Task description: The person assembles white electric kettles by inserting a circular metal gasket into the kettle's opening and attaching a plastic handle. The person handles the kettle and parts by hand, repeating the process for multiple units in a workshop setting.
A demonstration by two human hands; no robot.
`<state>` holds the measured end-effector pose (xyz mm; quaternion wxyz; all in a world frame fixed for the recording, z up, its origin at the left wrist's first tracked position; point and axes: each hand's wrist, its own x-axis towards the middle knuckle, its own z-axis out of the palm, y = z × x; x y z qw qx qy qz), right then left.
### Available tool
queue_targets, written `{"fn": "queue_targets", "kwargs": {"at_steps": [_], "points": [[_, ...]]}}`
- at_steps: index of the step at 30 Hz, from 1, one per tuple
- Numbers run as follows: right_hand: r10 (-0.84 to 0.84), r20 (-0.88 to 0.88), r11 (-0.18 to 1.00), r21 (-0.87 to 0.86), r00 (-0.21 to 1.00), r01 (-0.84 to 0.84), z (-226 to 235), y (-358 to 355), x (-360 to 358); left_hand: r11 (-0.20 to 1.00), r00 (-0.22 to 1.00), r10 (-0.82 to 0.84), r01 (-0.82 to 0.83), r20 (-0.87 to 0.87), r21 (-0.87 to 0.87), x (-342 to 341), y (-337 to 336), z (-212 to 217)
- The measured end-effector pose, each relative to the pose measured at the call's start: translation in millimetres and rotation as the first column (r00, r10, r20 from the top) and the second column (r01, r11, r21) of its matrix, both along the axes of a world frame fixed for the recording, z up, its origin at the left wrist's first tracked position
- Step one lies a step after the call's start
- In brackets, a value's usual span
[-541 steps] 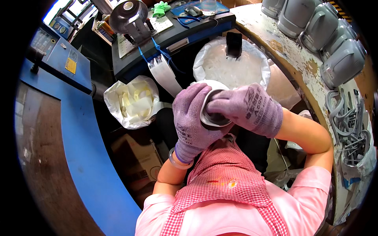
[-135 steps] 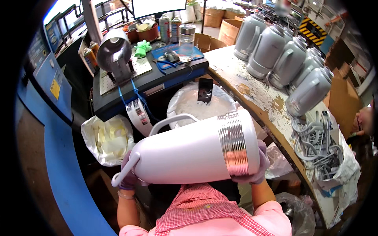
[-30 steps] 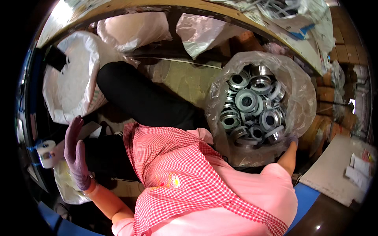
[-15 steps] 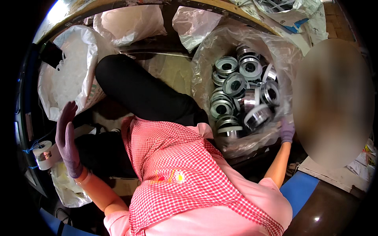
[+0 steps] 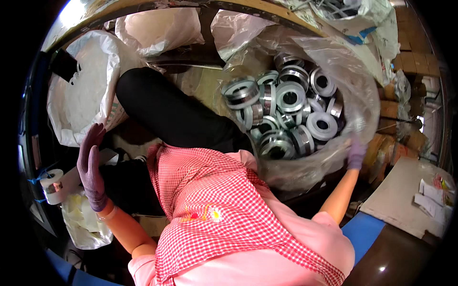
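Wooden surface edge (image 5: 267, 12) curves above my hands, cardboard boxes stacked beyond my right. Since a moment ago, the clear plastic bag of silver metal rings (image 5: 291, 109) has shifted little. My gloved right hand (image 5: 355, 153) grips its rim; my gloved left hand (image 5: 91, 167) hangs spread, empty, near a tape roll (image 5: 51, 186).

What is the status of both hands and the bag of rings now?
Left hand open, raised, holding nothing. Right hand at rim of clear plastic bag, grip unclear. Metal rings piled inside. Nothing in the way.
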<state>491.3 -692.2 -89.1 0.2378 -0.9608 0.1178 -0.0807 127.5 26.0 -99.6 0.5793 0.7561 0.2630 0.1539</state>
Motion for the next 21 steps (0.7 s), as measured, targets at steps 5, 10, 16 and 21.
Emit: {"fn": "queue_targets", "kwargs": {"at_steps": [5,10,16,21], "points": [[-0.108,0.119,0.993,-0.025,0.987,0.112,8,14,45,0.997,0.995,-0.034,0.028,0.090,0.065,33,12,27],[-0.063,0.222,0.996,0.076,0.973,0.047,29,70,46,1.000,0.989,-0.021,0.018,0.148,0.021,38,1,23],[-0.027,-0.371,0.801,-0.563,0.928,-0.202,35,88,92,0.997,0.991,-0.022,0.011,0.132,0.078,22,-9,23],[0.182,-0.481,0.570,-0.659,0.858,-0.491,8,24,101,0.983,0.955,0.172,-0.182,0.240,0.019,-32,-11,13]]}}
